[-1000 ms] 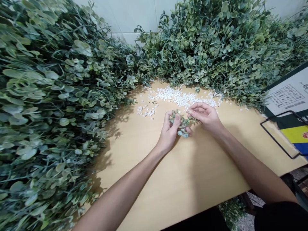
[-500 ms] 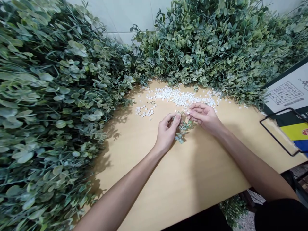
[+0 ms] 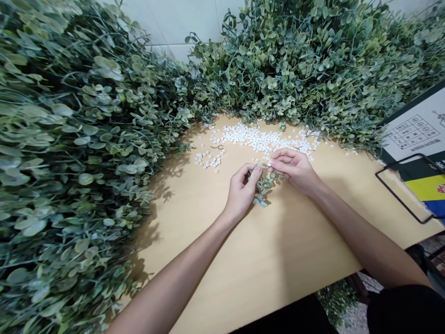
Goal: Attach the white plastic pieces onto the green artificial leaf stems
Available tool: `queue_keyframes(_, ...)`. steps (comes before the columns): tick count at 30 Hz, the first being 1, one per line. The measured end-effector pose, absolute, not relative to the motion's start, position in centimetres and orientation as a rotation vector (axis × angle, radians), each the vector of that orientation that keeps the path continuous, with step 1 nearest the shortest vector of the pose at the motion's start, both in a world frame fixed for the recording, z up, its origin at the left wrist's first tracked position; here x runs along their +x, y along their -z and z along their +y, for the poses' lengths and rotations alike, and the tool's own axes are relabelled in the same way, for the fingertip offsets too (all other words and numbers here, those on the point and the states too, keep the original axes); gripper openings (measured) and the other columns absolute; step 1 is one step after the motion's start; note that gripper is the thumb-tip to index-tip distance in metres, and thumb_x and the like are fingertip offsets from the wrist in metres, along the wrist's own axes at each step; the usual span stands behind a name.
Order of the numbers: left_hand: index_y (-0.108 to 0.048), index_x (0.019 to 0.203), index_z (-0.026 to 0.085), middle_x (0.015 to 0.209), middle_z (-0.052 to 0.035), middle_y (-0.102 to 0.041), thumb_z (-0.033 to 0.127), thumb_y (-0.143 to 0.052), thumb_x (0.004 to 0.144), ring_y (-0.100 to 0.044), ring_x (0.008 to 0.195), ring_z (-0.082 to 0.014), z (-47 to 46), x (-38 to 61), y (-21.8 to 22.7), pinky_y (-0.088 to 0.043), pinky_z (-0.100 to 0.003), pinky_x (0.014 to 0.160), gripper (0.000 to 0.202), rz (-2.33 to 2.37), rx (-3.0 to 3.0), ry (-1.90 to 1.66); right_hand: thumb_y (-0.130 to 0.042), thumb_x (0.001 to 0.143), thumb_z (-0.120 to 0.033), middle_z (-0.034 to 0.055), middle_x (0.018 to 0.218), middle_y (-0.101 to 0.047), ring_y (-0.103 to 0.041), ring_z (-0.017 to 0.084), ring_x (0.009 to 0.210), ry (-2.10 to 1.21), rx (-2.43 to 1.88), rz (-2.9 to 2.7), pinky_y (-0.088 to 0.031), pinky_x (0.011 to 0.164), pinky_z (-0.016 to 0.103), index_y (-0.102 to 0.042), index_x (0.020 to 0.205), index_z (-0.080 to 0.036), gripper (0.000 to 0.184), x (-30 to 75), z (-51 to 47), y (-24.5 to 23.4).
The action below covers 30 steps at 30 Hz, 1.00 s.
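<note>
Between my hands, over the wooden tabletop (image 3: 222, 260), is a small sprig of artificial leaves (image 3: 263, 188), its leaves hanging down toward me. My left hand (image 3: 242, 188) pinches the sprig's stem between thumb and forefinger. At the stem's right end my right hand (image 3: 295, 169) is closed in a pinch around a small white bead-like piece (image 3: 268, 163), mostly hidden by the fingertips. The fingertips of both hands are close together but apart. Just beyond them lies a spread of the same small white pieces (image 3: 255, 138).
Large heaps of artificial foliage (image 3: 83, 139) rise along the left side, with more foliage (image 3: 295, 69) along the back by the tiled wall (image 3: 181, 23). A printed box (image 3: 417, 134) and a black wire frame (image 3: 396, 199) stand at the right edge. A smaller group of white pieces (image 3: 208, 160) lies left.
My right hand has moved slightly left, bringing the white piece to the end of the stem. My left hand stays almost where it was, still pinching the sprig.
</note>
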<state>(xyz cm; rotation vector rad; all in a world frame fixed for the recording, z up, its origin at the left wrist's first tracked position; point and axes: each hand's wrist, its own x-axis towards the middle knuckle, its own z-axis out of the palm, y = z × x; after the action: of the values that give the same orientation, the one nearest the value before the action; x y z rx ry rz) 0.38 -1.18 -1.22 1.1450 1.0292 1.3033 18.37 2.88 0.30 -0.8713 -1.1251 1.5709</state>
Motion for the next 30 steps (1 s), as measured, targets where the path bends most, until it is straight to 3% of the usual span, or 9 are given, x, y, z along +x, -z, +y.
queue_keyframes(6, -0.064, 0.079, 0.018, 0.070, 0.0018, -0.049, 0.052, -0.071, 0.093, -0.043, 0.061, -0.0116, -1.12, 0.22, 1.47, -0.038, -0.024, 0.056, 0.037, 1.019, 1.078, -1.240, -0.095, 0.071, -0.033, 0.0007, 0.082, -0.079, -0.075, 0.014, 0.078, -1.541, -0.875, -1.150, -0.058, 0.074, 0.024, -0.076, 0.093, -0.020, 0.031, 18.21, 2.92, 0.25)
queue_keyframes(30, -0.067, 0.084, 0.018, 0.071, 0.0007, -0.052, 0.053, -0.067, 0.095, -0.044, 0.062, -0.0123, -1.08, 0.11, 1.80, -0.038, -0.023, 0.054, 0.036, 1.043, 1.119, -1.203, -0.095, 0.071, -0.039, 0.0030, 0.086, -0.080, -0.077, 0.017, 0.082, -1.500, -0.913, -1.196, -0.063, 0.084, 0.031, -0.076, 0.094, -0.019, 0.035, 18.07, 2.60, -0.19)
